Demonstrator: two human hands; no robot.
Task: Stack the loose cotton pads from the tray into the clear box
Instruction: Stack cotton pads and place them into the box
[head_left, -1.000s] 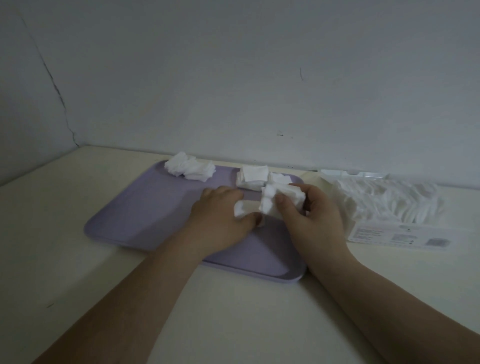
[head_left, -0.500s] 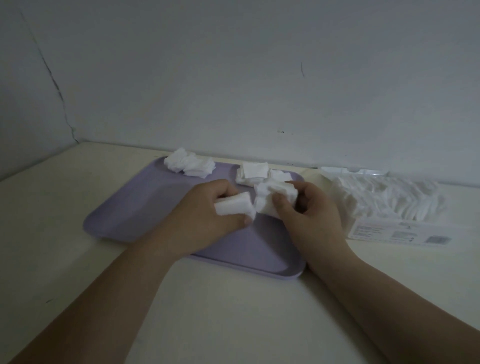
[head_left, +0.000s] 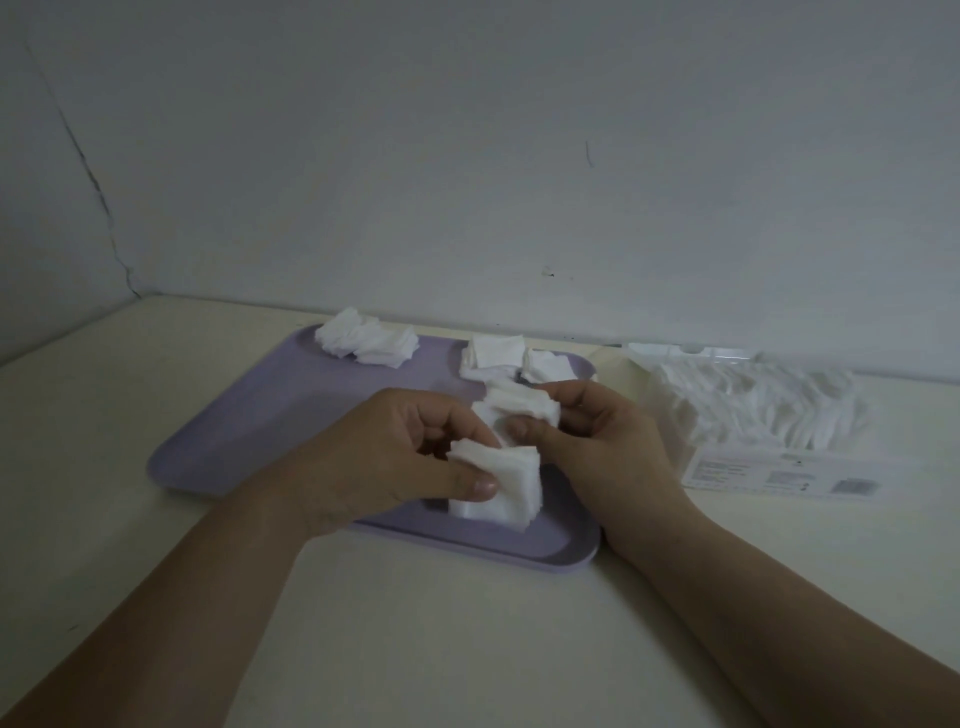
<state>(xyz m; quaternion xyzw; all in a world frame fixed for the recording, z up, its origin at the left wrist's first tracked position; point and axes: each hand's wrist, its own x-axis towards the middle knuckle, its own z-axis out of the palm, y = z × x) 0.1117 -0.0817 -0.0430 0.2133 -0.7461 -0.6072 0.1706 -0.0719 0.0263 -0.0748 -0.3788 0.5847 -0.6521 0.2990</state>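
Pinching a pad stack between thumb and fingers of the left hand, just above the tray's near right part. Gripping a second stack in the right hand, fingers curled round it, slightly farther back over the tray. Lying along the tray's far edge: a left pile and two right piles. Standing just right of the tray: the clear box, holding many pads.

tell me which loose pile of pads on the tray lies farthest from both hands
The far-left pile on the tray; the other pile lies just beyond the right hand.
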